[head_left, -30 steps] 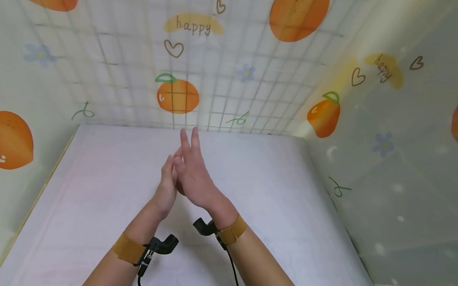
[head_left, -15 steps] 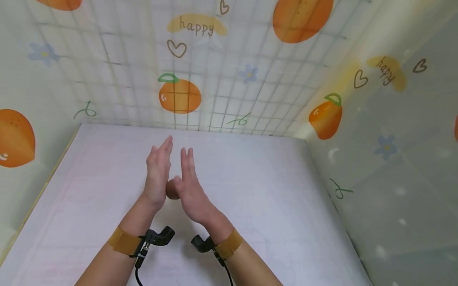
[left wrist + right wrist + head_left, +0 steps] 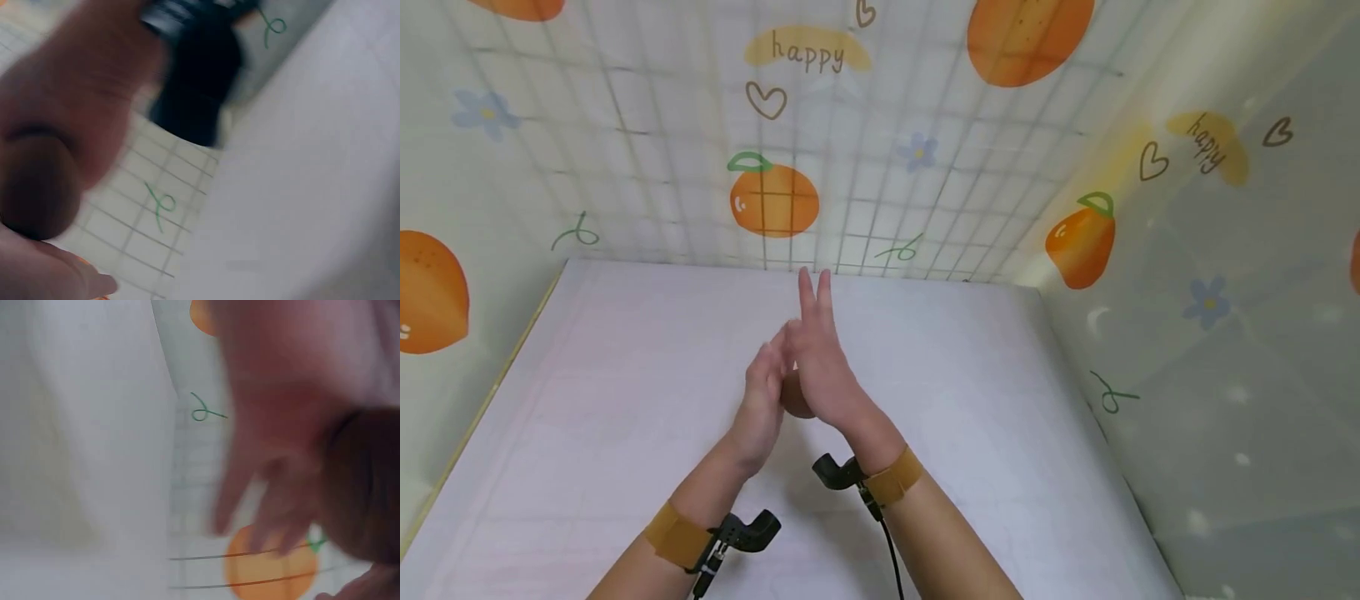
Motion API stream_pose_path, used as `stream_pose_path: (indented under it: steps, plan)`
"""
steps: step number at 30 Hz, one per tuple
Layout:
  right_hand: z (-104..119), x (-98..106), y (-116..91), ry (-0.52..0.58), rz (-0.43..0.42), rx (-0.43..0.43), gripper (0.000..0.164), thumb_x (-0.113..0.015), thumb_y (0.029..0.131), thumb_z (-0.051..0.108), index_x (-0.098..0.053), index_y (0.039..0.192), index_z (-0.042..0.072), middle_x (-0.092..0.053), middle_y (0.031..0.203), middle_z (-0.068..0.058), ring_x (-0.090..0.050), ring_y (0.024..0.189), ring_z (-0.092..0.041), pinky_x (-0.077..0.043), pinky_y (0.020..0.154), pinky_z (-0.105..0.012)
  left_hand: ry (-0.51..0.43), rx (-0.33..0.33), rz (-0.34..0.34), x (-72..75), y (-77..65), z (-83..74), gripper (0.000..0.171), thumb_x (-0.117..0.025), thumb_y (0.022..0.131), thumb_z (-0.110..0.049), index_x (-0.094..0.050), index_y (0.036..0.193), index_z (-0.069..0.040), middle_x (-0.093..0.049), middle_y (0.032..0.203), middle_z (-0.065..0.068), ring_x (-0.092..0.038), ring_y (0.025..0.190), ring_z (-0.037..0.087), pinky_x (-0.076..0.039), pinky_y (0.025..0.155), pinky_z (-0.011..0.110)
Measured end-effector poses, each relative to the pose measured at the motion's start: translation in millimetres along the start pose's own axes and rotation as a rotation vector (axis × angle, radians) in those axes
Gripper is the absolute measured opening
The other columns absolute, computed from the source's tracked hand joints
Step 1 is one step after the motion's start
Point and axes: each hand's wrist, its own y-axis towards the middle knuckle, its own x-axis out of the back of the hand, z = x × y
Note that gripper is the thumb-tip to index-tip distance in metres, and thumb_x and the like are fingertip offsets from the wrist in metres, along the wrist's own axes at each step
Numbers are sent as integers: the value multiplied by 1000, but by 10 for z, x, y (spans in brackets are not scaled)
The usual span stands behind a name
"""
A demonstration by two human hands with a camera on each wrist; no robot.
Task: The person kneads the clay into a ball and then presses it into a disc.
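Observation:
A smooth brown ball (image 3: 797, 394) is sandwiched between two palms above the white tabletop. On its left side lies my left hand (image 3: 762, 408), drawn a little nearer to the body. My right hand (image 3: 826, 367) presses from the other side and reaches farther forward, with two fingers extended toward the back wall. In the left wrist view the dark ball (image 3: 40, 187) touches both palms. The right wrist view is blurred; there the ball (image 3: 365, 484) fills the right edge against the palm, and part of it is cut off.
The white tabletop (image 3: 587, 400) ends at a curtain (image 3: 670, 192) printed with oranges and a grid behind it. A second curtain side (image 3: 1187, 375) borders the right. Black wrist cameras (image 3: 748, 531) with cables hang below the forearms.
Half a second ago the left hand was farther forward and the right drawn back; now the right has slid forward and the left back. The ball has shifted right between the palms.

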Motion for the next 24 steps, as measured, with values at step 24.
stream_pose_path:
  steps: [24]
  plan:
    - [148,-51,-64,34,26,-15,77,-16,107,75,9,170,39,29,175,17,15,167,-13,-13,132,-67,2,108,-34,91,83,-9,80,-6,102,-81,13,170,-44,7,180,-17,12,168,16,7,128,74]
